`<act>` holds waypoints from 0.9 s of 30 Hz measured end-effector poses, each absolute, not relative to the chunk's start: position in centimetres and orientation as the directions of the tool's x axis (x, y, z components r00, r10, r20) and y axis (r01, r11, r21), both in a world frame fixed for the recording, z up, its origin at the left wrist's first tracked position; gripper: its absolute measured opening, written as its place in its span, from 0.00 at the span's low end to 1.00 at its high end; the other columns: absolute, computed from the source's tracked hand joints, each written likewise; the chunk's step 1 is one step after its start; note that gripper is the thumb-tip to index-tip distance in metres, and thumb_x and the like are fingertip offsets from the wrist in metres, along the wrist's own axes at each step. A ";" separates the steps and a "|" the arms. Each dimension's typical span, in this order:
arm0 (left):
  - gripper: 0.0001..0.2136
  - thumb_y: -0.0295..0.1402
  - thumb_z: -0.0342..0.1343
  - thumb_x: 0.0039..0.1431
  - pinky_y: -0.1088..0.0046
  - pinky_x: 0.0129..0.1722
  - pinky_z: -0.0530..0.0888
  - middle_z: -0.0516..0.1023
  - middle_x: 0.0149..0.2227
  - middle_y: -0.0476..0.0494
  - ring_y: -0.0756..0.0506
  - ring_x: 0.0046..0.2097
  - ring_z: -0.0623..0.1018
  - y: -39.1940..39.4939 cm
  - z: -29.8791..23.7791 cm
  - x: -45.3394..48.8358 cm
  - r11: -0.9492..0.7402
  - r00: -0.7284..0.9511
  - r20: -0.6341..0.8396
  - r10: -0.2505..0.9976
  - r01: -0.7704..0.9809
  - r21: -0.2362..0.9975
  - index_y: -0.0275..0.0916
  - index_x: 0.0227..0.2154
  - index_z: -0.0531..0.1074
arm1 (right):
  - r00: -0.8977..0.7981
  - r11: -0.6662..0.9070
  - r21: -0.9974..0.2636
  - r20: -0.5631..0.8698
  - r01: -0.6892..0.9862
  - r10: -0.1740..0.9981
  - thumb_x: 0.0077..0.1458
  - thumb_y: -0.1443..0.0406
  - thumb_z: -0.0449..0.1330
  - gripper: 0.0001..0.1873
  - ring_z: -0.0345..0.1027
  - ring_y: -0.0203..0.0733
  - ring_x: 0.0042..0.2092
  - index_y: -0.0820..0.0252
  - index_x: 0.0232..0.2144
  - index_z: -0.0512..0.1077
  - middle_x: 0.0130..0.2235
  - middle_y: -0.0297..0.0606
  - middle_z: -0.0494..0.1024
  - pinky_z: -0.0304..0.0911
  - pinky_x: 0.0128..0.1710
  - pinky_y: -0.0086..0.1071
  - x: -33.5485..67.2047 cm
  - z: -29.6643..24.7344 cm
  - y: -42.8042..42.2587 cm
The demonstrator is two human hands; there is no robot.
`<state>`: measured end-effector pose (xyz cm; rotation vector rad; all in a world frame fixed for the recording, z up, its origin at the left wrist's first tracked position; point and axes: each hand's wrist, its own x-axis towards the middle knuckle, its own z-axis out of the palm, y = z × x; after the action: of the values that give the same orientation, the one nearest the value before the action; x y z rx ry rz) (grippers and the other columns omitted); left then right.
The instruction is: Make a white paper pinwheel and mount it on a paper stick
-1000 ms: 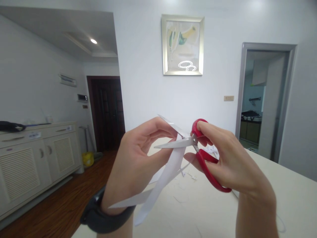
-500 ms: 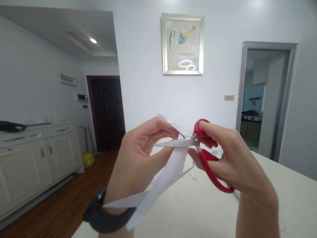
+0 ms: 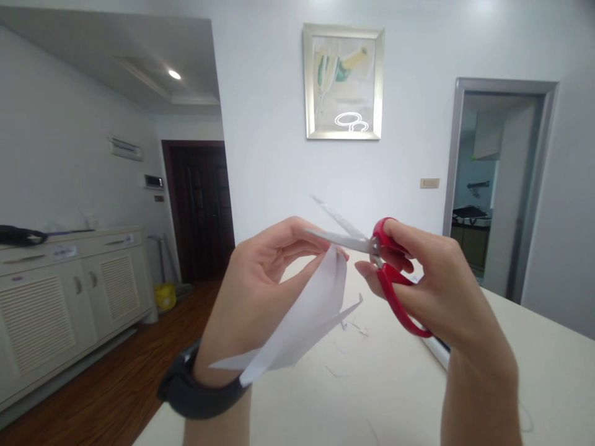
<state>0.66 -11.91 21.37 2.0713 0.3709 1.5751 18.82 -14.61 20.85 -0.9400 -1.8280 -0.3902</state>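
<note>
Pinched between the thumb and fingers of my left hand [image 3: 274, 282] is a folded piece of white paper [image 3: 307, 313], its pointed ends hanging toward my wrist. A dark band [image 3: 199, 390] goes round that wrist. My right hand [image 3: 432, 279] has its thumb and fingers through the red handles of a pair of scissors [image 3: 395, 279]. The scissor blades are parted and point left, just above the paper's top edge near my left fingertips. Whether the lower blade touches the paper, I cannot tell.
Small white paper scraps [image 3: 360, 328] lie on the pale table [image 3: 372, 390] below my hands. A long light-coloured object [image 3: 437, 352] rests partly behind my right wrist. Cabinets [image 3: 69, 297] stand at the left, and a framed picture [image 3: 344, 83] hangs on the wall ahead.
The scissors have moved up off the paper, which lay between the blades before. The paper has turned a little in my left hand, showing its fold wider.
</note>
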 end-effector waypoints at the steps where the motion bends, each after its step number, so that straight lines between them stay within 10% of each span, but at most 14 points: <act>1: 0.04 0.29 0.58 0.51 0.69 0.41 0.72 0.77 0.33 0.51 0.45 0.38 0.76 -11.9 21.4 0.7 -0.835 0.295 0.815 0.499 -0.087 0.543 0.45 0.30 0.73 | -0.180 0.651 -0.156 0.890 0.742 0.419 0.48 0.67 0.60 0.14 0.48 0.31 0.24 0.57 0.23 0.55 0.22 0.26 0.58 0.49 0.21 0.25 18.9 20.9 -14.6; 15: 0.04 0.34 0.54 0.56 0.74 0.35 0.72 0.79 0.35 0.47 0.46 0.39 0.78 -12.5 21.5 0.8 -0.773 0.342 0.740 0.579 -0.059 0.631 0.39 0.30 0.68 | -0.118 0.702 -0.336 0.850 0.628 0.513 0.53 0.63 0.57 0.07 0.55 0.33 0.27 0.56 0.27 0.62 0.26 0.29 0.65 0.55 0.25 0.27 19.2 21.2 -14.6; 27: 0.02 0.30 0.51 0.58 0.77 0.35 0.70 0.76 0.32 0.48 0.50 0.36 0.75 -12.3 21.9 0.8 -0.795 0.383 0.718 0.581 0.079 0.601 0.39 0.30 0.66 | -0.170 0.330 -0.241 0.511 0.913 0.843 0.53 0.57 0.55 0.13 0.64 0.37 0.31 0.62 0.25 0.66 0.33 0.38 0.71 0.62 0.28 0.31 20.8 18.5 -4.8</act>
<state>0.82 -12.31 21.86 2.1719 0.5675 1.4074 20.78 -4.79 18.55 -1.5359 -2.0348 -0.1607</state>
